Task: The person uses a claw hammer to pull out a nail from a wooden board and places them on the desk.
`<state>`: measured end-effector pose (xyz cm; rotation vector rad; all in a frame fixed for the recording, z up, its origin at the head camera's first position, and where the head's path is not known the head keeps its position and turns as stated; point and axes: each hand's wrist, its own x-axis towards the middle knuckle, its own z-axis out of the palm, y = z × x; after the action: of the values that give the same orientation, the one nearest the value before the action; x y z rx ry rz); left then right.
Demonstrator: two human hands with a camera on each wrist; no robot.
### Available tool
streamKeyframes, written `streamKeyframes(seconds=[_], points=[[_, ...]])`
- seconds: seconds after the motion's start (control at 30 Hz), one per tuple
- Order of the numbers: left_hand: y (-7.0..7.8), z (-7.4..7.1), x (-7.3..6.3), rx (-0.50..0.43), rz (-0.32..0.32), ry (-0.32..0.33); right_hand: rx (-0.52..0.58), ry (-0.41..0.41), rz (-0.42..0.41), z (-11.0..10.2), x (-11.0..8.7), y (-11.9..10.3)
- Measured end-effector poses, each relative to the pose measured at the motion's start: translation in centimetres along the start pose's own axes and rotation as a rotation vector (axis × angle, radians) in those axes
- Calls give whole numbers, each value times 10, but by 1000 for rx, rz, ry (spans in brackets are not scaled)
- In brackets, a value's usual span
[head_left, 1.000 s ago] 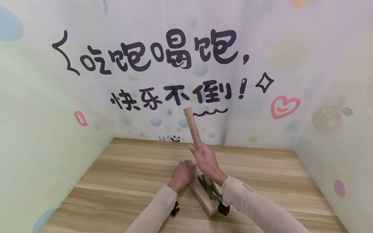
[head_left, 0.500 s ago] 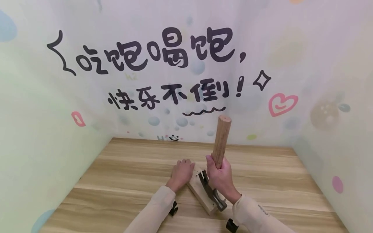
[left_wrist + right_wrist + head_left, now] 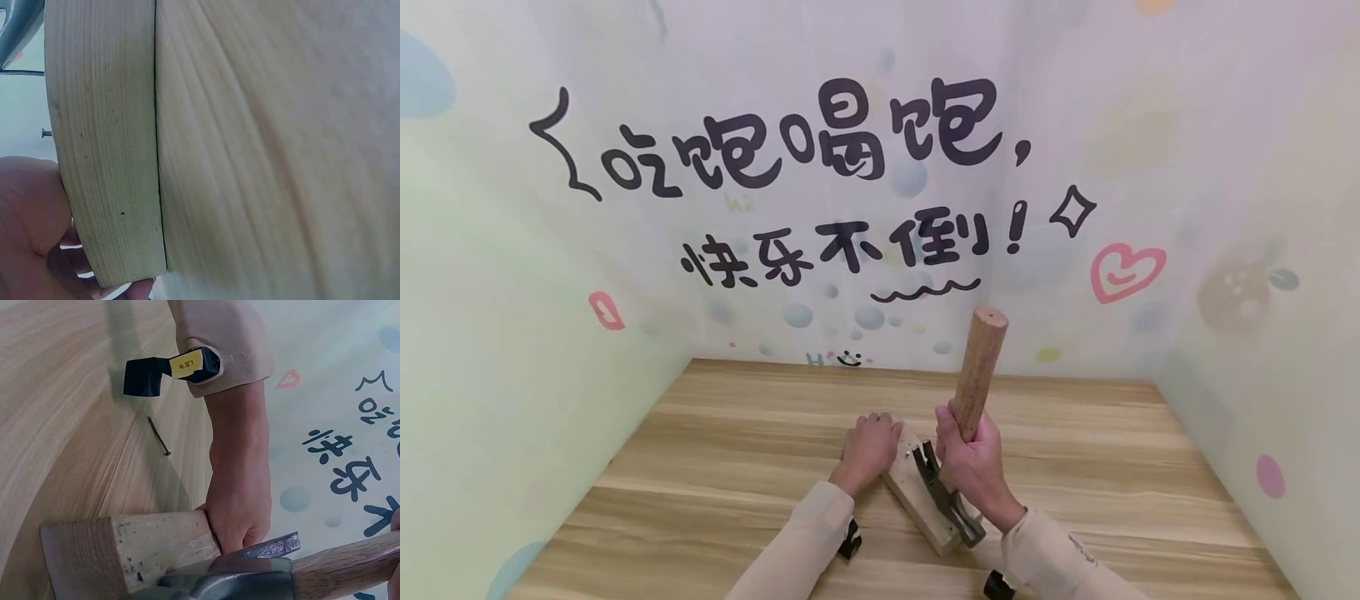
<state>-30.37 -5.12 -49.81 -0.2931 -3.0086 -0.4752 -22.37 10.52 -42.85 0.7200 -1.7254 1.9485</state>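
Note:
My right hand [image 3: 973,467] grips the wooden handle of a claw hammer [image 3: 981,358], which rises and leans to the right. The hammer's dark head lies low over a pale wooden block [image 3: 917,504], its claw pointing to the block's far end. A nail [image 3: 47,133] sticks out of the block's top face in the left wrist view. At that far end my left hand [image 3: 871,450] holds the block, fingers curled round its end. From the right wrist side, the hammer head [image 3: 250,581] overlaps the block's top, where small dark holes show.
A loose nail [image 3: 159,436] lies on the wood-grain table [image 3: 737,467] beside the block. Black wrist cameras [image 3: 850,540] sit at both sleeves. Behind the table rises a printed wall [image 3: 820,50], with side walls left and right.
Over the past second the hammer handle has swung from leaning left to leaning right, my right hand moving right with it. The left hand and the block have stayed in place.

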Motion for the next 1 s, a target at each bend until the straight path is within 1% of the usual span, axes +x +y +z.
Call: streamKeyframes(seconds=[0.07,0.2,0.27,0.43,0.57,0.7,0.87,1.0], points=[[-1,1,-1,-5,0,1,-9,4,9,-1,0,-1],[-2,1,-2,-12,19,15,-48,42,30,-3,1,-3],[-2,1,-2,-22,25,26,-48,61,38,-5,2,-3],[-1,-3,-3,-21,16,69,1,28,56,-10,3,-5],[0,-7,-5,-18,15,115,8,5,50,-13,3,-10],[-1,-10,-8,-23,28,128,-1,-1,46,-14,6,-18],[-5,-15,-14,-30,34,168,-17,-20,53,-14,12,-28],[-7,-24,-24,-61,56,206,-11,-27,55,-14,15,-36]])
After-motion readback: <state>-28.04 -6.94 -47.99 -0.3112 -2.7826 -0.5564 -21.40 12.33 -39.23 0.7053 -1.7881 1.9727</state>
